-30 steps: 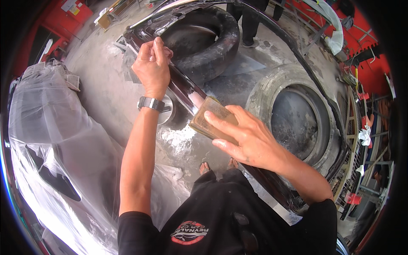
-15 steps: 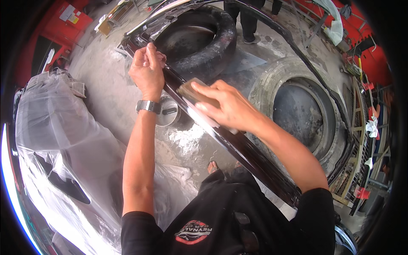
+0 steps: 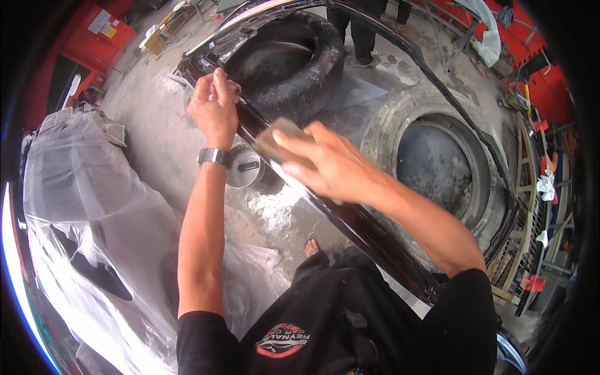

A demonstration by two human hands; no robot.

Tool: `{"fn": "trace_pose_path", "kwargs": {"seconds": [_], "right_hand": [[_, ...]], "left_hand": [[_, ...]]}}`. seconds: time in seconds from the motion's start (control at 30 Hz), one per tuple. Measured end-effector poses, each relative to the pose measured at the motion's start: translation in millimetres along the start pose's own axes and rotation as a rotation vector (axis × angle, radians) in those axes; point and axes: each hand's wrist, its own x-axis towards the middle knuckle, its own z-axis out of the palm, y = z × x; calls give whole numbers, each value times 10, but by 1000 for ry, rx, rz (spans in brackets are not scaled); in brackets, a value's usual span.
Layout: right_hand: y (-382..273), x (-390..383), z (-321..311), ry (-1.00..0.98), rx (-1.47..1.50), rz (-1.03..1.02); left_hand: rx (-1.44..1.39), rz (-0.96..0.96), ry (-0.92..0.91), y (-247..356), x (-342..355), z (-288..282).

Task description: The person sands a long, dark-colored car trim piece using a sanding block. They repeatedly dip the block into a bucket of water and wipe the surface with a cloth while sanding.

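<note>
The tan block [image 3: 270,142], blurred, lies under your right hand [image 3: 334,162], over the long edge of the dark frame [image 3: 369,226], which slants down between your arms. Beyond that edge, a black tire [image 3: 322,81] lies at the upper end and a grey tire [image 3: 380,122] to the right; a round tin [image 3: 242,166] sits near your left wrist. Nothing blocks the block's upper side but your fingers. Your right hand is spread over the block, gripping it; your left hand [image 3: 214,107] is curled at the frame's upper end, its contents unclear.
</note>
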Motion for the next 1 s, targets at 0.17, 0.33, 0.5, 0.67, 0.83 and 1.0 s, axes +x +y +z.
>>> {"fn": "trace_pose_path", "kwargs": {"seconds": [0.17, 0.33, 0.5, 0.67, 0.83, 1.0], "right_hand": [[-27, 5, -18, -12, -39, 24], [-96, 41, -24, -73, -31, 24], [143, -314, -13, -4, 116, 27], [330, -20, 135, -91, 207, 112], [184, -828, -49, -51, 131, -66], [648, 85, 286, -65, 298, 47]], "left_hand": [[-15, 18, -20, -49, 6, 31], [36, 22, 2, -47, -19, -67], [51, 38, -23, 10, -19, 28], [64, 22, -31, -97, -19, -57], [22, 49, -39, -40, 1, -36], [87, 46, -54, -50, -16, -27]]}}
